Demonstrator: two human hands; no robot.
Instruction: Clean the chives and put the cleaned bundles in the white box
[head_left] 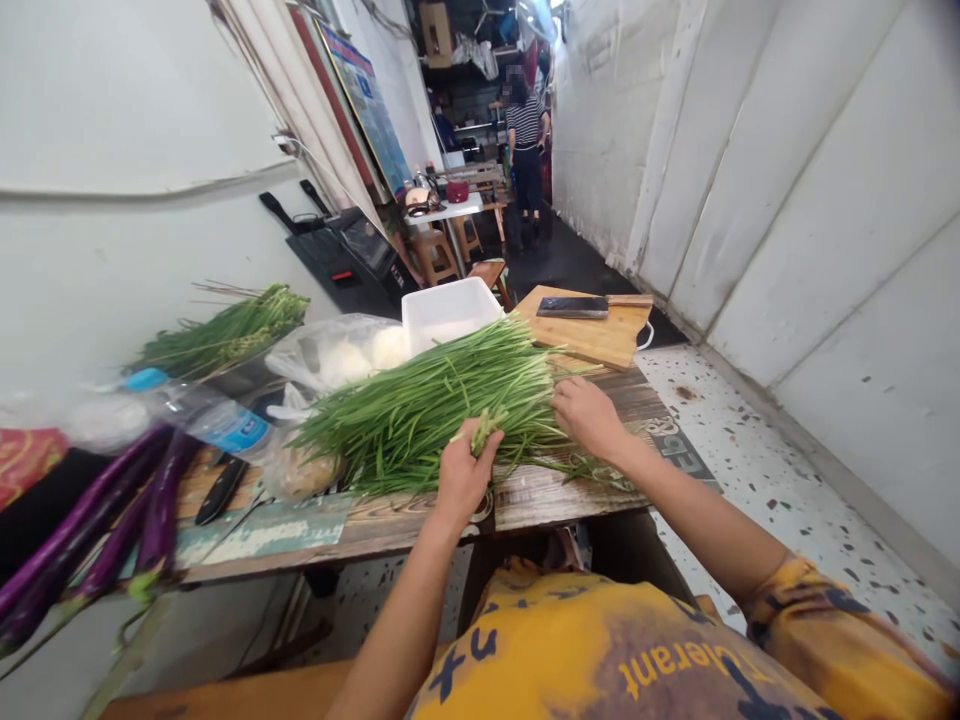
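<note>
A big pile of garlic chives (427,400) lies across the table in front of me, green leaf tips to the left and pale stem ends to the right. In my left hand (463,475), closed at the near edge of the pile, is a small bunch of chives (489,430) with its pale ends sticking up past the thumb. My right hand (589,412) is at the stem ends on the right, its fingers pinched together; what is between them is hidden. Loose trimmings (600,468) lie on the table below the right hand.
Behind the pile stand a white plastic bin (450,305) and a cutting board (592,345) with a cleaver (574,307) on it. Leftward are a water bottle (244,428), a black-handled knife (221,490), eggplants (161,510) and bagged vegetables (307,470). A person (527,140) stands far back.
</note>
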